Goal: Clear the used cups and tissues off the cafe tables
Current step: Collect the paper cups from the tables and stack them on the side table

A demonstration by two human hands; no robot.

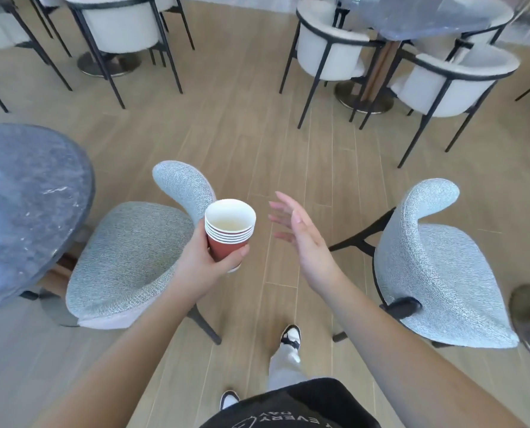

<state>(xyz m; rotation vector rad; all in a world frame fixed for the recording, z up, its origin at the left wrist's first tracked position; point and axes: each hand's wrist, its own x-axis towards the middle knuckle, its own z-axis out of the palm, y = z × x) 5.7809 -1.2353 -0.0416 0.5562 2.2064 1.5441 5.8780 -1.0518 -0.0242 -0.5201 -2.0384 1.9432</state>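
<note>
While the left hand (208, 261) wraps its fingers and thumb round a nested stack of red paper cups (229, 231), the right hand (300, 233) hangs just beside it with fingers spread and loose, holding nothing. The stack is carried upright over the wooden floor (257, 143), between two grey upholstered chairs (124, 261), and the top cup looks empty apart from a faint stain at its bottom. Several rims show in the stack, so I judge a good part of the collecting is done. No tissues are in view. The dark marble table (25, 205) at the left shows nothing on the part visible, and the far table (427, 17) is too blurred to tell. What remains is probably more tables, or disposal. The grey chairs flank the path on both sides; white armchairs (328, 47) crowd the far tables.
</note>
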